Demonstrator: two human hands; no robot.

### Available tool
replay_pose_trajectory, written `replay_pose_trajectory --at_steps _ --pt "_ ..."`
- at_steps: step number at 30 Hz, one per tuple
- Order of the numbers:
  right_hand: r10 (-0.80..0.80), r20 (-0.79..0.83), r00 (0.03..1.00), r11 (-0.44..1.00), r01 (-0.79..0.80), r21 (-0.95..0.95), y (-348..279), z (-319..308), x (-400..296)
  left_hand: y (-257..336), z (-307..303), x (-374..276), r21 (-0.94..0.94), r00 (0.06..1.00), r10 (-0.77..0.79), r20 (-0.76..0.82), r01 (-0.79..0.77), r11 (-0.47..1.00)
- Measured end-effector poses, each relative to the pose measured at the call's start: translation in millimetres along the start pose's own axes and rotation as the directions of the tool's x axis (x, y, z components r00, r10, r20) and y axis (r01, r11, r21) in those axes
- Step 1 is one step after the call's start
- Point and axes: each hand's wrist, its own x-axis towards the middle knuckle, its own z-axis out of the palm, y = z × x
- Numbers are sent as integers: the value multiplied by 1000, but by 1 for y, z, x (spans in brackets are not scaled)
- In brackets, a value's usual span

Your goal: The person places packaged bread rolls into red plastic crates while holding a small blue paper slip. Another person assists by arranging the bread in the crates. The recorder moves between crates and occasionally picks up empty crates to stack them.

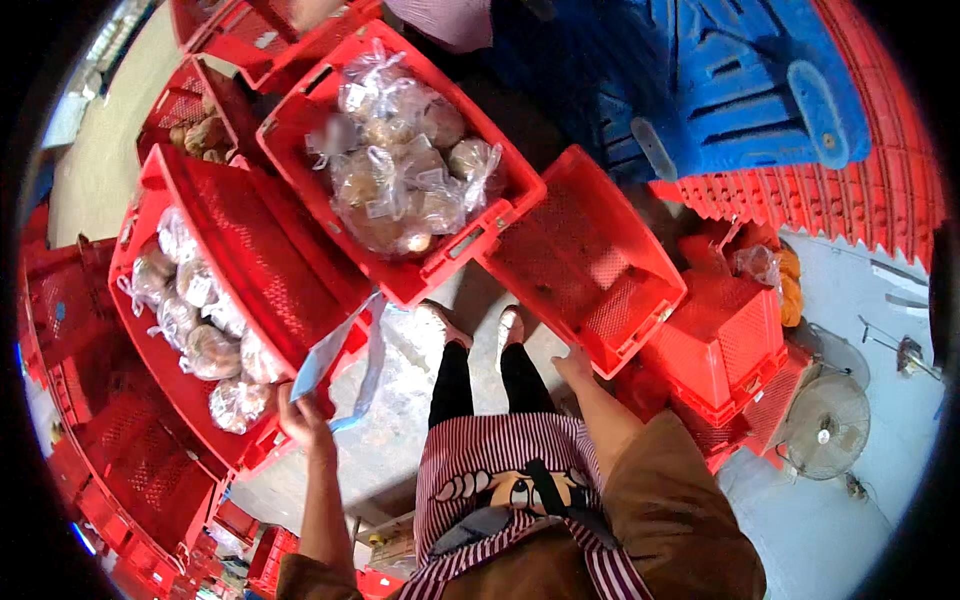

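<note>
My left hand pinches a pale blue strip beside the near corner of a red plastic crate. The strip loops down to the floor side. Clear knotted bags of round brownish produce lie in that crate. My right hand is at the near edge of another red crate, its fingers partly hidden by the rim; only bare crate walls and floor show inside. Ahead, between them, a third red crate holds many knotted bags of similar produce, some with white labels.
Blue plastic pallets stand at the upper right before stacked red crates. More crates are piled at right and far left. A round fan stands at right. Loose brown produce fills a crate behind.
</note>
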Motion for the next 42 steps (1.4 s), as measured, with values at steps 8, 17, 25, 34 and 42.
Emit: replay_pose_trajectory --at_steps 8,17,25,34,42 --pt "-75 67 995 975 87 -207 10 36 98 -19 -20 3 128 998 26 -49 -19 992" --pt "-211 35 977 946 213 -244 50 78 103 -62 -54 19 214 999 -12 -46 22 976" --pt "-381 146 913 889 405 -215 75 11 -4 -77 -40 25 87 994 108 -21 -105 991" --pt "-461 189 867 876 479 -59 61 -171 -62 -32 -5 9 38 999 -33 -23 34 999" --pt "-502 69 862 863 505 -30 21 -364 -286 19 1 7 353 994 113 -14 -101 930"
